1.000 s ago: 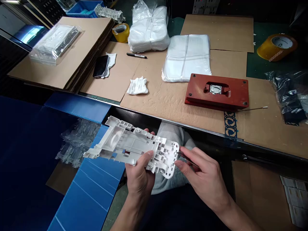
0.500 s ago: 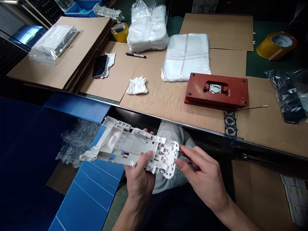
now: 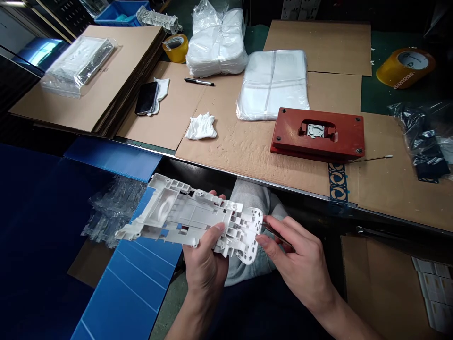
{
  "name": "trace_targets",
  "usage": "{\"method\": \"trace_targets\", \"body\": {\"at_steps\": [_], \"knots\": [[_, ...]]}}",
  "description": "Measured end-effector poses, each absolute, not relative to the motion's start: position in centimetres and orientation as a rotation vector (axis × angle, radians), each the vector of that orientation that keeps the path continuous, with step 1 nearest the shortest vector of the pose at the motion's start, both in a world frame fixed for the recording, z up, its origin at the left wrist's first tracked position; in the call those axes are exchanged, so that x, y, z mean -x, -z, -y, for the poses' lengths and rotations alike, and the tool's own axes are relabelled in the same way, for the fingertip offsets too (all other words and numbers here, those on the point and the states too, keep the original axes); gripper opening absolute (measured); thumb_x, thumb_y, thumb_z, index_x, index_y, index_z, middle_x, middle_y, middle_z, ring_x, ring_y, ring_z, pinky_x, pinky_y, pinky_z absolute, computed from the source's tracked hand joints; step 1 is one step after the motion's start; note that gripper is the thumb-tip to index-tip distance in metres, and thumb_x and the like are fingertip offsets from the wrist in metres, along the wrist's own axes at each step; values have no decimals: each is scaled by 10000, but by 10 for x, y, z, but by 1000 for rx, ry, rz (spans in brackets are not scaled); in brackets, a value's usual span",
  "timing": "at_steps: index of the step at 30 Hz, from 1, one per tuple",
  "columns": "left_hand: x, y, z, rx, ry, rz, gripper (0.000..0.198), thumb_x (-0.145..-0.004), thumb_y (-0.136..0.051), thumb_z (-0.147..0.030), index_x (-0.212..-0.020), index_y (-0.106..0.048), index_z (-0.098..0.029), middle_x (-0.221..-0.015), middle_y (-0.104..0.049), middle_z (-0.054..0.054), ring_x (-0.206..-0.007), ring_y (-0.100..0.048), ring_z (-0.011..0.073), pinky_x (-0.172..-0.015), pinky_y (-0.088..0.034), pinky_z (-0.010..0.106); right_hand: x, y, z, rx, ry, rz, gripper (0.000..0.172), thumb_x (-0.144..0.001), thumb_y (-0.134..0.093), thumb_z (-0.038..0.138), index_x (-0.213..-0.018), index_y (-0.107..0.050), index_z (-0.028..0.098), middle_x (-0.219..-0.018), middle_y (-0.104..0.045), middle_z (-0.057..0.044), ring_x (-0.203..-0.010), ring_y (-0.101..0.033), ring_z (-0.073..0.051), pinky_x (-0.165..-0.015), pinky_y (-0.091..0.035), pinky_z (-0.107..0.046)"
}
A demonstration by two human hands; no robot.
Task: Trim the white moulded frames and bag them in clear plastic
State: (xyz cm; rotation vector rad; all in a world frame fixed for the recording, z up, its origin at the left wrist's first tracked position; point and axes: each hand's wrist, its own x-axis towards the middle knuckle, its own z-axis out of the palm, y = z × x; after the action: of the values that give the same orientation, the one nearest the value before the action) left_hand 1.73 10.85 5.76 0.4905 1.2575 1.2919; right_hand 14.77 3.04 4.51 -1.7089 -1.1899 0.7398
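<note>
My left hand (image 3: pixel 207 259) grips a white molded plastic frame (image 3: pixel 198 215) from below, thumb on its top face. The frame lies tilted above my lap, with its wide end to the left and its rounded, slotted end to the right. In the fingers of my right hand (image 3: pixel 300 255) is a slim dark metal tool (image 3: pixel 278 234), whose exact kind I cannot make out. Its tip meets the frame's rounded right end. My palm hides the rest of the tool.
The bench edge runs just beyond the frame. On it are a red fixture block (image 3: pixel 318 134), bundled white bags (image 3: pixel 274 85), a crumpled white cloth (image 3: pixel 201 126), a phone (image 3: pixel 146 98) and a yellow tape roll (image 3: pixel 405 67). A blue panel (image 3: pixel 130 283) slopes at my left.
The frame's left end has shifted very slightly left and down. Both hands keep their grips, and the tool stays at the frame's right end.
</note>
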Motion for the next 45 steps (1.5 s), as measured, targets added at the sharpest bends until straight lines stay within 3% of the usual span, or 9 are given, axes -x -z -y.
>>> {"method": "trace_targets", "body": {"at_steps": [11,21,31,37,41,45], "knots": [[-19,-60,-108,-467,-1300,-1272,829,-632,-759,-21,-1384,-564,-312,-1332,-680,69,-1331,-549,366,-1047,-540,497,-147,-44,-31,1669,-660,1260,285,-941,-676,318,-1118,-760,110,-740,-604,-30,-594,-546,-99,-518,-446,-236],[-16,-57,-107,-468,-1319,-1261,788,-686,-711,11,-1392,-556,-303,-1285,-702,65,-1337,-546,348,-1055,-531,515,-146,-45,-28,1693,-700,1353,536,-838,-745,523,-1228,-712,155,-814,-630,-44,-649,-600,-141,-558,-505,-261],[-16,-58,-107,-472,-1319,-1271,728,-688,-725,-1,-1336,-604,-310,-1261,-713,42,-1352,-533,332,-1079,-513,507,-142,-46,-28,1662,-605,1389,395,-902,-704,429,-1104,-760,94,-687,-552,-22,-561,-514,-118,-492,-425,-247],[-16,-55,-111,-537,-1361,-1272,646,-717,-718,-16,-1299,-632,-284,-1237,-725,42,-1345,-543,319,-1104,-495,487,-140,-42,-22,1525,-622,1579,328,-915,-686,437,-1014,-777,137,-657,-540,-5,-550,-524,-120,-524,-412,-265],[-15,-54,-116,-554,-1383,-1264,646,-708,-719,-4,-1278,-641,-298,-1206,-739,33,-1338,-551,315,-1109,-488,501,-151,-30,-17,1541,-718,1498,287,-967,-629,368,-1101,-725,132,-743,-636,-31,-642,-611,-139,-595,-460,-265],[-13,-54,-117,-531,-1374,-1258,635,-695,-734,-10,-1262,-653,-284,-1189,-744,44,-1325,-560,330,-1108,-482,528,-165,-22,-14,1721,-717,1478,237,-986,-595,354,-868,-699,177,-693,-612,-1,-576,-549,-115,-556,-405,-256]]}}
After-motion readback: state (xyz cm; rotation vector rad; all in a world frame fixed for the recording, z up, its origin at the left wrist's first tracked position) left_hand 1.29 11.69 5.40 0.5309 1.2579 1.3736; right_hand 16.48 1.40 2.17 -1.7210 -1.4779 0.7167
